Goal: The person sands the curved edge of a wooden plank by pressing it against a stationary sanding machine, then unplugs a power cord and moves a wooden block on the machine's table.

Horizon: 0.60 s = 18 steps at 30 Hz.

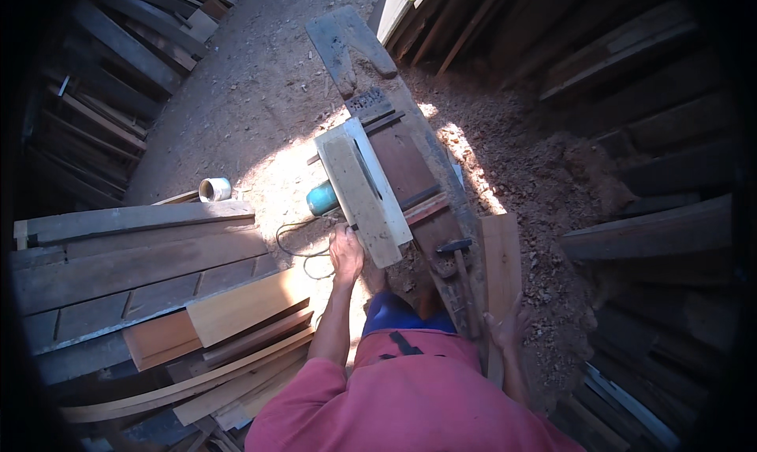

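Observation:
My left hand (347,252) is closed at the near left edge of a long, pale-topped woodworking machine (359,192). What its fingers hold there is hidden. A dark slot runs lengthwise along the machine's top, and a teal motor housing (322,198) sticks out below its left side. On my right, a light brown wooden plank (501,255) extends away from me along the bench. My right hand (511,327) grips it near its close end, with the thumb over the face and the fingers along the right edge. A hammer (455,247) lies on the bench, left of the plank.
Beneath the machine is a long, worn wooden bench (410,105). A dark cable (293,252) loops below the motor. Stacked boards (142,255) fill the left, beside a white tin (214,189). Shavings (552,239) cover the ground at right, with more timber (654,223) beyond.

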Each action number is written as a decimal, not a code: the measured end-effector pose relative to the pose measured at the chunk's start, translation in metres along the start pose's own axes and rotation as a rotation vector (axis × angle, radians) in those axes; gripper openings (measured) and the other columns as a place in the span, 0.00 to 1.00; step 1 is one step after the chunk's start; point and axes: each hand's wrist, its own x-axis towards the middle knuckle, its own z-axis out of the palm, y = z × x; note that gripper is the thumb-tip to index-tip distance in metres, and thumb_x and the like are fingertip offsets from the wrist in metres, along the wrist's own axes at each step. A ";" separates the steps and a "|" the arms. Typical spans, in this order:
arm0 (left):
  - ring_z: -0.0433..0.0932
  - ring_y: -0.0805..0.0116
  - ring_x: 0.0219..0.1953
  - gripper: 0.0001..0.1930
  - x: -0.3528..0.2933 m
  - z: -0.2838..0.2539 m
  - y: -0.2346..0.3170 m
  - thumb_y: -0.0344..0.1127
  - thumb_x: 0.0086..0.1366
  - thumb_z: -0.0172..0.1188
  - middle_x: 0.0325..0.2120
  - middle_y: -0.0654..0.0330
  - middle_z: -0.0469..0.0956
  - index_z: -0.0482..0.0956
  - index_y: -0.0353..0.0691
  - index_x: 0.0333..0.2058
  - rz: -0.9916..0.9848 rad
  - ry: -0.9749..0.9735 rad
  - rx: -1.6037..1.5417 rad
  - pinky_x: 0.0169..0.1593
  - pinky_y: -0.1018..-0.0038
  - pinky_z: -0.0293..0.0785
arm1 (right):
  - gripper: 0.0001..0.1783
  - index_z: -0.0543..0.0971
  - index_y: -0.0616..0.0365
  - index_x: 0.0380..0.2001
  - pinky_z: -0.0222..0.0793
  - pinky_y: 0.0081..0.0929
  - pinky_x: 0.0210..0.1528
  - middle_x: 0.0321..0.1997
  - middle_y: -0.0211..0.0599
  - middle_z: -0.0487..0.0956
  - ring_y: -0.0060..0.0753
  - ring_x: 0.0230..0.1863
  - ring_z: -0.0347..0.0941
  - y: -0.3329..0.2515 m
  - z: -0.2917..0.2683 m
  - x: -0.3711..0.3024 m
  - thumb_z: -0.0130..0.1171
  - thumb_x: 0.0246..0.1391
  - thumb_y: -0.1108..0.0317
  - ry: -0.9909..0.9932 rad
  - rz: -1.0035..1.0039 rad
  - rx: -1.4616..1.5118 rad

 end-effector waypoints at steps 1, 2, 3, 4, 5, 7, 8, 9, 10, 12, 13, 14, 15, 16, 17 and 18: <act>0.77 0.32 0.36 0.10 0.001 0.000 0.001 0.33 0.73 0.47 0.30 0.35 0.78 0.73 0.33 0.43 -0.022 -0.003 0.009 0.42 0.43 0.70 | 0.52 0.59 0.54 0.73 0.62 0.59 0.61 0.64 0.67 0.66 0.67 0.65 0.64 -0.005 -0.002 0.000 0.71 0.50 0.48 0.122 -0.060 -0.049; 0.77 0.32 0.36 0.10 0.001 0.000 0.003 0.33 0.73 0.47 0.30 0.35 0.78 0.73 0.33 0.43 -0.019 -0.008 0.008 0.42 0.43 0.70 | 0.52 0.59 0.54 0.73 0.62 0.59 0.61 0.64 0.67 0.66 0.67 0.65 0.64 -0.016 -0.009 0.004 0.71 0.50 0.48 0.122 -0.053 -0.048; 0.77 0.32 0.35 0.09 0.001 -0.003 0.005 0.33 0.73 0.48 0.30 0.35 0.78 0.73 0.33 0.42 -0.039 -0.018 -0.008 0.42 0.42 0.70 | 0.38 0.68 0.57 0.64 0.66 0.54 0.57 0.58 0.62 0.72 0.62 0.60 0.69 -0.037 -0.023 0.016 0.68 0.54 0.51 0.043 -0.151 0.114; 0.76 0.31 0.35 0.09 0.003 -0.004 0.006 0.33 0.72 0.48 0.29 0.35 0.78 0.73 0.33 0.41 -0.058 -0.026 -0.030 0.42 0.42 0.70 | 0.26 0.78 0.60 0.55 0.70 0.48 0.54 0.53 0.58 0.78 0.58 0.55 0.75 -0.060 -0.039 0.027 0.64 0.59 0.55 -0.031 -0.249 0.275; 0.77 0.33 0.34 0.09 0.003 -0.001 -0.002 0.33 0.72 0.49 0.28 0.36 0.78 0.73 0.34 0.42 -0.009 -0.001 -0.050 0.42 0.43 0.70 | 0.18 0.80 0.60 0.46 0.70 0.48 0.52 0.45 0.55 0.80 0.57 0.51 0.76 -0.094 -0.053 0.030 0.61 0.60 0.58 -0.045 -0.245 0.406; 0.77 0.33 0.34 0.09 0.002 -0.002 -0.011 0.34 0.72 0.50 0.29 0.36 0.78 0.74 0.34 0.42 0.012 -0.006 -0.045 0.42 0.43 0.71 | 0.13 0.83 0.59 0.37 0.71 0.50 0.49 0.36 0.52 0.81 0.57 0.44 0.78 -0.160 -0.056 0.044 0.57 0.62 0.60 -0.007 -0.395 0.553; 0.77 0.33 0.33 0.09 0.002 -0.001 -0.012 0.34 0.72 0.50 0.29 0.36 0.78 0.74 0.34 0.43 0.031 -0.018 -0.043 0.41 0.43 0.71 | 0.13 0.84 0.58 0.36 0.71 0.52 0.48 0.35 0.52 0.81 0.57 0.42 0.78 -0.184 -0.046 0.057 0.56 0.62 0.60 0.055 -0.538 0.563; 0.77 0.34 0.34 0.11 0.003 -0.001 -0.013 0.35 0.71 0.52 0.31 0.36 0.79 0.74 0.35 0.44 0.009 -0.053 -0.007 0.42 0.44 0.71 | 0.13 0.84 0.58 0.37 0.71 0.52 0.48 0.36 0.53 0.82 0.58 0.43 0.78 -0.207 -0.029 0.074 0.56 0.62 0.61 0.078 -0.569 0.604; 0.77 0.34 0.34 0.11 0.003 -0.001 -0.012 0.35 0.71 0.52 0.31 0.36 0.79 0.74 0.35 0.44 0.006 -0.057 -0.011 0.42 0.44 0.71 | 0.13 0.84 0.58 0.38 0.71 0.52 0.49 0.38 0.53 0.82 0.59 0.43 0.79 -0.231 -0.016 0.089 0.55 0.62 0.61 0.095 -0.605 0.646; 0.76 0.35 0.36 0.12 0.001 -0.007 -0.012 0.36 0.70 0.53 0.32 0.37 0.79 0.75 0.35 0.46 -0.013 -0.081 -0.047 0.43 0.44 0.71 | 0.16 0.84 0.60 0.38 0.72 0.52 0.50 0.39 0.56 0.83 0.61 0.46 0.79 -0.284 -0.027 0.098 0.55 0.61 0.60 -0.063 -0.567 0.590; 0.76 0.36 0.37 0.13 0.000 -0.009 -0.012 0.36 0.70 0.54 0.33 0.39 0.80 0.75 0.36 0.48 -0.012 -0.100 -0.063 0.44 0.45 0.71 | 0.16 0.84 0.60 0.38 0.72 0.52 0.50 0.39 0.56 0.83 0.61 0.46 0.79 -0.296 -0.022 0.106 0.55 0.61 0.60 -0.072 -0.573 0.581; 0.76 0.36 0.37 0.13 0.000 -0.010 -0.011 0.36 0.70 0.54 0.33 0.39 0.80 0.75 0.36 0.48 -0.023 -0.097 -0.065 0.44 0.45 0.71 | 0.17 0.84 0.63 0.38 0.72 0.51 0.51 0.39 0.59 0.83 0.62 0.47 0.80 -0.304 -0.015 0.113 0.54 0.60 0.60 -0.042 -0.492 0.482; 0.76 0.37 0.37 0.13 -0.001 -0.012 -0.010 0.36 0.69 0.54 0.33 0.39 0.80 0.75 0.36 0.49 -0.003 -0.102 -0.095 0.44 0.45 0.71 | 0.19 0.84 0.66 0.38 0.73 0.50 0.52 0.39 0.61 0.83 0.63 0.47 0.80 -0.313 -0.011 0.117 0.54 0.60 0.60 -0.011 -0.415 0.381; 0.76 0.37 0.38 0.14 -0.002 -0.013 -0.009 0.35 0.69 0.55 0.33 0.40 0.80 0.75 0.36 0.49 0.019 -0.107 -0.125 0.44 0.46 0.71 | 0.19 0.84 0.66 0.38 0.73 0.50 0.52 0.39 0.61 0.83 0.63 0.47 0.80 -0.316 -0.009 0.119 0.54 0.60 0.60 -0.018 -0.424 0.372; 0.76 0.38 0.39 0.17 -0.004 -0.014 -0.011 0.35 0.68 0.56 0.35 0.40 0.80 0.74 0.35 0.52 0.006 -0.131 -0.117 0.45 0.46 0.71 | 0.20 0.83 0.68 0.38 0.73 0.49 0.53 0.39 0.63 0.83 0.63 0.47 0.80 -0.317 -0.014 0.120 0.53 0.59 0.60 -0.089 -0.419 0.442; 0.76 0.38 0.39 0.17 -0.006 -0.015 -0.013 0.35 0.68 0.56 0.35 0.40 0.80 0.74 0.35 0.52 -0.008 -0.125 -0.121 0.45 0.46 0.71 | 0.21 0.82 0.70 0.39 0.73 0.47 0.54 0.39 0.64 0.83 0.63 0.47 0.80 -0.320 -0.016 0.118 0.52 0.59 0.60 -0.160 -0.410 0.512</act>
